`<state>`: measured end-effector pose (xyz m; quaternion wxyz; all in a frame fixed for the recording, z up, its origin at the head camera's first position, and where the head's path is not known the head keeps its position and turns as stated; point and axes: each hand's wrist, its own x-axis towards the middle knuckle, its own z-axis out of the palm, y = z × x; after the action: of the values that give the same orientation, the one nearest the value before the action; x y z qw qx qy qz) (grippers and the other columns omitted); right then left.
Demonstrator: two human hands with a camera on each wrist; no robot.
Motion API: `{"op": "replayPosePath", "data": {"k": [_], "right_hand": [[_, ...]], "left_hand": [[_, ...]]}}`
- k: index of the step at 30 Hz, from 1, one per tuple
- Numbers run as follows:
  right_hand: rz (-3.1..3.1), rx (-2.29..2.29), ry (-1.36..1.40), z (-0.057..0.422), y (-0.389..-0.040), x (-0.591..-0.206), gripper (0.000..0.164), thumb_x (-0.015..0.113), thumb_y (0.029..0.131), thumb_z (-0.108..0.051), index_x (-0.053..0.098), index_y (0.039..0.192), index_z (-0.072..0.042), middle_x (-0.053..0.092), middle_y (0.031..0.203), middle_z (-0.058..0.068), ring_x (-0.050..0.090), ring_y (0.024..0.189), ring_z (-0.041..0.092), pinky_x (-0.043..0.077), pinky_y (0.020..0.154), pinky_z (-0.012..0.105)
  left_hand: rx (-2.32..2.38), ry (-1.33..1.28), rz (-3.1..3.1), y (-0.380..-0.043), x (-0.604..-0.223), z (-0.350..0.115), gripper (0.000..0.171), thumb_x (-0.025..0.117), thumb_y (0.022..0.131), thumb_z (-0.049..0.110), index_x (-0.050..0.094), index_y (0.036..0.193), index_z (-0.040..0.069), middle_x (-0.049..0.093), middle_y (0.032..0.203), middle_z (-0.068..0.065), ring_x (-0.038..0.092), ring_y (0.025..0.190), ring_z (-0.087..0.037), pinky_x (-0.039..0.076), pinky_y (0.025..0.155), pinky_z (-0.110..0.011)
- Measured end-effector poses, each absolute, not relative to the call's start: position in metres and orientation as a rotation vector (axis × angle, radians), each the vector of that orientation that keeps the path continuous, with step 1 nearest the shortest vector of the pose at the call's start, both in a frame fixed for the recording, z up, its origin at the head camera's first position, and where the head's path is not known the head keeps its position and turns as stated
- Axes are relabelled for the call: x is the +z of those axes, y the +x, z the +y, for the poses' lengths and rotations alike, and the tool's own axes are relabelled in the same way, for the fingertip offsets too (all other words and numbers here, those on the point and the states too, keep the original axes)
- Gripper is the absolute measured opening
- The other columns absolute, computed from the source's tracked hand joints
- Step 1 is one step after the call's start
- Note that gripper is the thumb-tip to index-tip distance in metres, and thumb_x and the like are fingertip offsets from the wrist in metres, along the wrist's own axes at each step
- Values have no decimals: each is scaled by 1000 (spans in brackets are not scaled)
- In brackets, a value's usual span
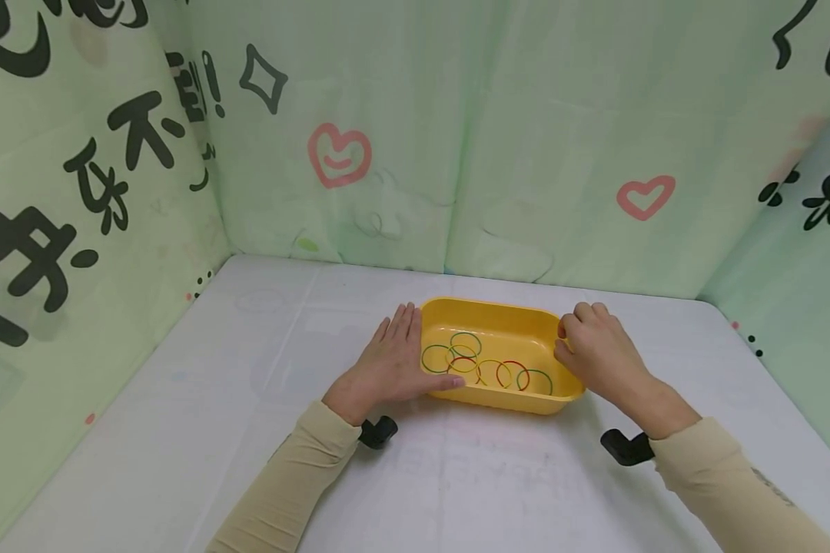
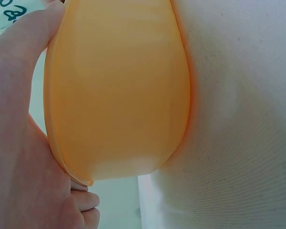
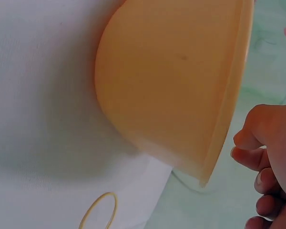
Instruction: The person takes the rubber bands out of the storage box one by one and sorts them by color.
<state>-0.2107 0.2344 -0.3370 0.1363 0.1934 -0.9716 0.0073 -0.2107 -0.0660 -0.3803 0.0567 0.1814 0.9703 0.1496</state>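
Observation:
A yellow plastic tray [image 1: 494,316] stands on the white table, with several green, red and yellow rubber bands [image 1: 552,382] lying loose on its floor, some overlapping. My left hand [image 1: 390,357] rests against the tray's left end, fingers straight and thumb along the front rim. The left wrist view shows that hand beside the tray's outer wall [image 2: 117,90]. At the right end my right hand [image 1: 605,361] hovers by the rim, fingers loosely curled, with nothing visible between them. Below the tray wall in the right wrist view, a yellow rubber band [image 3: 116,202] lies on the table.
The white table [image 1: 263,461] runs back to a pale green curtain [image 1: 526,153] printed with hearts and dark characters. Similar fabric hangs along the left and right sides. Black wrist mounts [image 1: 625,447] sit under both wrists.

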Motion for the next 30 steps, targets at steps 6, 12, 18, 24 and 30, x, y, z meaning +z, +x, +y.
{"op": "replayPosePath", "data": {"k": [6, 12, 18, 24, 30], "right_hand": [[-2787, -1, 617, 220, -214, -342, 11, 71, 84, -7, 64, 84, 2, 54, 78, 10, 45, 78, 28, 41, 68, 35], [-2793, 0, 660, 208, -218, -348, 12, 71, 84, -8, 64, 85, 1, 54, 80, 10, 45, 79, 27, 41, 69, 35], [-2819, -10, 667, 200, -221, -352, 11, 72, 84, -7, 63, 83, 0, 54, 80, 9, 45, 78, 26, 41, 68, 35], [-2855, -23, 659, 200, -224, -357, 12, 72, 84, -6, 62, 81, -1, 52, 77, 8, 44, 75, 25, 40, 66, 35], [-2887, -42, 664, 205, -226, -361, 12, 72, 82, -5, 61, 79, -2, 51, 74, 7, 45, 75, 26, 43, 68, 36]], "left_hand": [[462, 551, 2939, -210, -379, -67, 127, 48, 79, 86, -1, 158, -2, 0, 167, -17, 0, 156, -27, 7, 127, -44], [458, 544, 2927, -210, -378, -66, 128, 47, 78, 87, -3, 158, -1, -3, 167, -16, -2, 156, -26, 6, 127, -44], [462, 544, 2924, -209, -378, -67, 129, 47, 78, 88, -3, 157, -1, -3, 167, -16, -2, 156, -26, 6, 127, -44], [457, 552, 2930, -210, -379, -67, 129, 47, 78, 88, -3, 158, -1, -2, 167, -16, -2, 156, -26, 6, 127, -44], [450, 550, 2929, -211, -379, -67, 129, 46, 78, 88, -3, 158, -1, -3, 167, -15, -2, 156, -25, 6, 127, -44]]}}
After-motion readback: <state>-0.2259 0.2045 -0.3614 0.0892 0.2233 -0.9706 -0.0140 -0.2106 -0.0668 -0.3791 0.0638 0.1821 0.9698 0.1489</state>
